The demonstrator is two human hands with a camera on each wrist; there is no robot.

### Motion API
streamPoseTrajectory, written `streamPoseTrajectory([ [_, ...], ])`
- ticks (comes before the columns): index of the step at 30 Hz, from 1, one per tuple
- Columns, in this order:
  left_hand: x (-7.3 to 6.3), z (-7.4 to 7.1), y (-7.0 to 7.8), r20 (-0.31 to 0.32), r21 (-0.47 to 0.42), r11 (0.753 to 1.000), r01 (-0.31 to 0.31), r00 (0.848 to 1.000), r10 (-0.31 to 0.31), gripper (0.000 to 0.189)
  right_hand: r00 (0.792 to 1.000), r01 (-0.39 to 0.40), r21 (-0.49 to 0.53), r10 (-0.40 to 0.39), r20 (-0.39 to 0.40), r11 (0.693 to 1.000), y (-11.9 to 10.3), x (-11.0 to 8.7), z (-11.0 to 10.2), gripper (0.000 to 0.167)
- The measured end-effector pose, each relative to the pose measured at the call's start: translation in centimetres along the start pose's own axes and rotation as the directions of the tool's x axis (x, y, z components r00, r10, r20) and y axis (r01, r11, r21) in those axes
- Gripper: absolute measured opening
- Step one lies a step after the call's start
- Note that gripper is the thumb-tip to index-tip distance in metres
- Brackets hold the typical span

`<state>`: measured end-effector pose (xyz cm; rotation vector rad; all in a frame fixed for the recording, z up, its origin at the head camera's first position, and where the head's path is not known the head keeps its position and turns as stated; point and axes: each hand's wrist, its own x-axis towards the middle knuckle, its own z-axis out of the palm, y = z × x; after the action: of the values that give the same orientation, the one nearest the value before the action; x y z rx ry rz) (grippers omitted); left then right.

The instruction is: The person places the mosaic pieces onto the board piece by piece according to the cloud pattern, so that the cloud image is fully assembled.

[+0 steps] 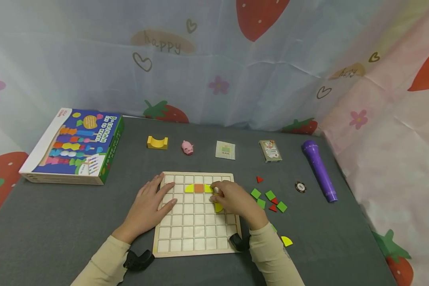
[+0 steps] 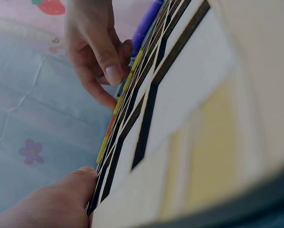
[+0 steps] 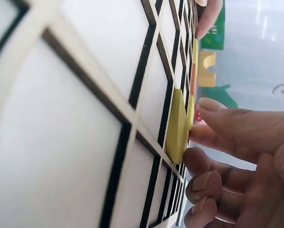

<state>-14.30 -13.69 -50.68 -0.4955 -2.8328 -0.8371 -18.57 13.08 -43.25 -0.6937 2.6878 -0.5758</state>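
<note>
A wooden grid board [image 1: 175, 254] lies on the grey table. Along one upper row sit a yellow quarter-circle tile [image 1: 189, 188], an orange square tile [image 1: 198, 188] and another yellow tile [image 1: 208, 188]. One more yellow quarter-circle tile [image 1: 219, 207] lies lower, below my right hand. My left hand [image 1: 147, 205] rests on the board's left side, fingers spread. Over the upper right cells is my right hand [image 1: 234, 200], its index fingertip touching near a yellow tile. In the right wrist view, thumb and index finger stand apart beside a yellow tile [image 3: 177, 128], with nothing visible between them.
Right of the board lie several green square tiles [image 1: 270, 195], red triangle tiles [image 1: 259, 179] and a yellow quarter-circle [image 1: 286, 241]. Behind stand a game box [image 1: 76, 145], yellow block [image 1: 157, 143], pink pig [image 1: 187, 147], card [image 1: 225, 150], card pack [image 1: 270, 151], chip [image 1: 300, 187] and purple microphone [image 1: 319, 171].
</note>
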Motion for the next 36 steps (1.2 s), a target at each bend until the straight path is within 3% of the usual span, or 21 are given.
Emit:
streamPoseTrajectory([
  [5, 0.0, 0.2, -0.1, 0.001, -0.001, 1.0, 0.001, 1.0, -0.001, 0.055, 0.998, -0.057, 0.035, 0.058, -0.005, 0.998, 0.2, -0.8, -0.7, 0.043],
  [9, 0.1, 0.3, -0.2, 0.004, -0.001, 1.0, -0.001, 1.0, 0.001, 0.055, 0.989, -0.131, 0.064, 0.135, -0.066, 0.989, 1.1, -2.3, -1.9, 0.045],
  [22, 0.0, 0.2, -0.2, 0.011, -0.017, 1.0, 0.014, 1.0, -0.014, 0.058, 0.943, -0.321, 0.055, 0.325, -0.079, 0.945, 6.2, -11.0, -4.4, 0.033],
  [30, 0.0, 0.1, 0.1, 0.003, -0.048, 0.998, 0.038, 0.999, -0.038, 0.062, 0.896, -0.444, -0.006, 0.443, -0.035, 0.896, 7.7, -15.6, -3.5, 0.039],
  [36, 0.1, 0.1, 0.2, -0.003, -0.056, 0.996, 0.07, 0.997, -0.071, 0.062, 0.847, -0.531, 0.041, 0.531, 0.011, 0.846, 8.6, -17.7, -2.0, 0.052],
])
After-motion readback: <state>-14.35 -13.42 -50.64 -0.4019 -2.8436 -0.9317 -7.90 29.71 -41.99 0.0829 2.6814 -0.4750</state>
